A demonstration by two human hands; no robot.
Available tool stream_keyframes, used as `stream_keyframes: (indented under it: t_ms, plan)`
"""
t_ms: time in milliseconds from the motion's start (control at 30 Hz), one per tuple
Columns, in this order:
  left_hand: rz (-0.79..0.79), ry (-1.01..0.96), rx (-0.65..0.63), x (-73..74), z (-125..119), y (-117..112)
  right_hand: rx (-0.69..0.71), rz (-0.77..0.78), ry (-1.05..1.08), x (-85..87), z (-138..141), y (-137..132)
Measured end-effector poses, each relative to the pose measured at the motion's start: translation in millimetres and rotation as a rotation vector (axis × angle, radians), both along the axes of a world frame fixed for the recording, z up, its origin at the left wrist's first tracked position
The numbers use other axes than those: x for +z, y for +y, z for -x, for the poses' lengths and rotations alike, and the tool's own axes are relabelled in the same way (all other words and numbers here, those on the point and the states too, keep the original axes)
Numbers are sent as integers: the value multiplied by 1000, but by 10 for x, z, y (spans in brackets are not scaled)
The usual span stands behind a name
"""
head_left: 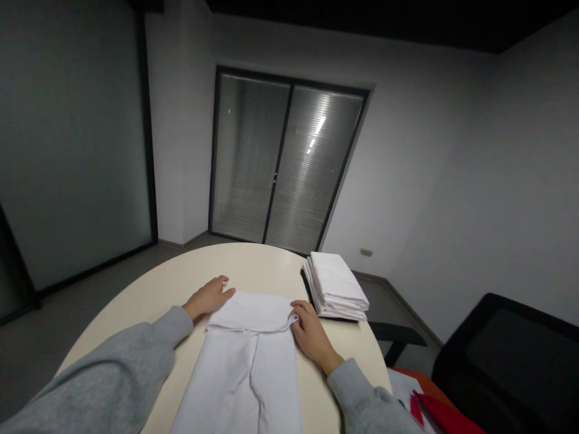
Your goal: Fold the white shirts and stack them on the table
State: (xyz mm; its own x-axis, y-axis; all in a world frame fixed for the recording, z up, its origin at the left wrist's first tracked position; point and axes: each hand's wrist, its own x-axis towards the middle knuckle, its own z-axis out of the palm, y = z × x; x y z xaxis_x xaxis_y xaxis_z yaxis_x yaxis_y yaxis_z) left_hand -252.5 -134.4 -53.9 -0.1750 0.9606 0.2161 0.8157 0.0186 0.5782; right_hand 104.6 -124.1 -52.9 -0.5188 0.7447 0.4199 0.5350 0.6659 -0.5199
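Resting both hands beside white cloth's folded edge.

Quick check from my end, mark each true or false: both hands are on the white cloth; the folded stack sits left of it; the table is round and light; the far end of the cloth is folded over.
1. Both hands touch the white cloth. True: left hand and right hand rest at its far corners.
2. The folded stack sits left of the cloth. False: it lies to the right.
3. The table is round and light. True.
4. The cloth's far end is folded over. True.
5. The right hand rests on the stack. False: they are apart.
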Motion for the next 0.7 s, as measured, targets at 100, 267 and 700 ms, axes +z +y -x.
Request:
stream_keyframes:
  t_ms: [100,267,700]
  plan:
    - [31,8,-69,-75,53,-73,2,21,5,5,4,10]
    - [-56,-65,-120,-59,13,-171,20,80,19,37,21,-16]
    - [-481,-333,-154,86,-179,133,-285,304,116,-14,364,584]
